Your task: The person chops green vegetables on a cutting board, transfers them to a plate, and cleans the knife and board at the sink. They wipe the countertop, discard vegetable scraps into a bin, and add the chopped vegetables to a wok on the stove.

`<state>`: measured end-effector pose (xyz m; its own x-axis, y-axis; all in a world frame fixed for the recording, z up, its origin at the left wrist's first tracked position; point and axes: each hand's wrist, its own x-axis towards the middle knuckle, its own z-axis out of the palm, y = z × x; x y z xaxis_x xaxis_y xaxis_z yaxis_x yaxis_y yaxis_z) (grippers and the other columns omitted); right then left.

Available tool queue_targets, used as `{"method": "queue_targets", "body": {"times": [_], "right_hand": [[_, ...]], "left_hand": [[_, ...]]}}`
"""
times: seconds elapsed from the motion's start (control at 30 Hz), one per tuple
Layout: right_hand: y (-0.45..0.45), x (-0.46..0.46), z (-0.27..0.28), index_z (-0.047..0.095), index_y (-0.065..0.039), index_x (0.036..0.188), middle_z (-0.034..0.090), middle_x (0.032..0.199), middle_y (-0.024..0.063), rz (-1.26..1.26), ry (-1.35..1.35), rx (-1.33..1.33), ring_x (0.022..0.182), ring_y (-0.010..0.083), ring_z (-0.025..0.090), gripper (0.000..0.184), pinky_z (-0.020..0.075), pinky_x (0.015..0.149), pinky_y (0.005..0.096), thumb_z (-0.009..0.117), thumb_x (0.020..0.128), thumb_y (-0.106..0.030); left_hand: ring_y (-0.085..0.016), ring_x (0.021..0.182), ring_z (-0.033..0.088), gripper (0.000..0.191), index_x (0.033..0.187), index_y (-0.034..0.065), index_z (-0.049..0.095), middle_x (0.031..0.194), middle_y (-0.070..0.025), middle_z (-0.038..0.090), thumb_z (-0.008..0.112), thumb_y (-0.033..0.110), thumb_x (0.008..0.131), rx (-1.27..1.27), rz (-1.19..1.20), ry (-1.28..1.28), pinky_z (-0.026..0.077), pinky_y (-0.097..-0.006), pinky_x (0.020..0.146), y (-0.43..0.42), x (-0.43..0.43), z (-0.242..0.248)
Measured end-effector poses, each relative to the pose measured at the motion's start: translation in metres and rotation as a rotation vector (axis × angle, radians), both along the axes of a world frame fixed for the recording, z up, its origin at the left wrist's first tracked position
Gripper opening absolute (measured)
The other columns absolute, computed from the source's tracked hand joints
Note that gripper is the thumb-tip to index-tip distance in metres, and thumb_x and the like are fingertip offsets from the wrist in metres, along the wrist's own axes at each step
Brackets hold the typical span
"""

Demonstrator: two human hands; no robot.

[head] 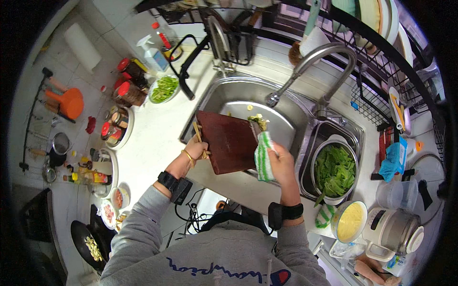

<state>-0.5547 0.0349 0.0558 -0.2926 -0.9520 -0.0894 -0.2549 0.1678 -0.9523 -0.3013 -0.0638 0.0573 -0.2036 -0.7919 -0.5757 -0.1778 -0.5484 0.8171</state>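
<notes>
A dark reddish-brown cutting board (229, 143) is held tilted over the near side of the left sink basin (282, 123). My left hand (196, 147) grips its left edge, where a yellowish handle or strip shows by the fingers. In my right hand (281, 161) is a green-and-white striped cloth (264, 157), pressed against the board's right edge. Vegetable scraps (259, 121) lie in the basin just beyond the board. The faucet spout (273, 99) hangs above this basin, and no water is seen running.
Leafy greens (334, 171) fill a pot (352, 186) in the right basin. Beside it are a bowl of yellow food (349, 221) and another striped cloth (325, 216). Chopped greens (164, 88), jars (130, 93) and a wok (80, 237) stand left. A black dish rack (379, 39) curves overhead.
</notes>
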Motion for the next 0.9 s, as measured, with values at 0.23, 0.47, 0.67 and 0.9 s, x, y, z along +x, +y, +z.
{"method": "queue_targets", "body": {"times": [0.23,0.47,0.67,0.9], "right_hand": [[0.013,0.148,0.044,0.038,-0.014,0.125,0.04,0.125,0.0141,0.82,0.502,-0.161,0.114,0.0365,0.037,0.047,0.0287,0.097,0.0375,0.033,0.087,-0.041],[0.053,0.2,0.005,0.03,-0.025,0.13,0.022,0.138,0.0057,0.928,0.641,-0.114,0.127,0.0325,0.015,0.054,0.0074,0.102,0.045,0.031,0.084,-0.052],[0.025,0.145,-0.04,0.028,-0.028,0.131,0.02,0.138,0.0063,0.71,0.898,0.081,0.127,0.0313,0.014,0.057,0.0104,0.101,0.0479,0.036,0.081,-0.053],[-0.025,0.034,-0.088,0.026,-0.019,0.132,0.021,0.136,0.0151,0.365,0.855,0.234,0.124,0.0384,0.018,0.059,0.0133,0.099,0.0515,0.034,0.083,-0.051]], "left_hand": [[-0.02,0.085,0.058,0.03,0.11,0.0034,0.049,0.101,-0.0103,0.057,0.049,0.017,0.083,-0.09,0.225,0.231,0.048,-0.0308,0.074,0.063,0.075,-0.007],[-0.02,0.092,0.056,0.029,0.11,0.0036,0.049,0.108,-0.0114,0.054,0.046,0.021,0.086,-0.03,0.293,0.536,0.048,-0.032,0.078,0.125,0.125,-0.023],[-0.018,0.066,0.058,0.059,0.116,0.0066,0.034,0.087,-0.0097,0.054,0.035,-0.009,0.059,0.086,0.264,0.408,0.052,-0.0287,0.056,0.136,0.137,-0.034],[-0.017,0.061,0.057,0.056,0.116,0.0042,0.03,0.085,-0.0115,0.054,0.036,-0.011,0.063,0.064,0.292,0.463,0.05,-0.0265,0.051,0.138,0.135,-0.029]]}}
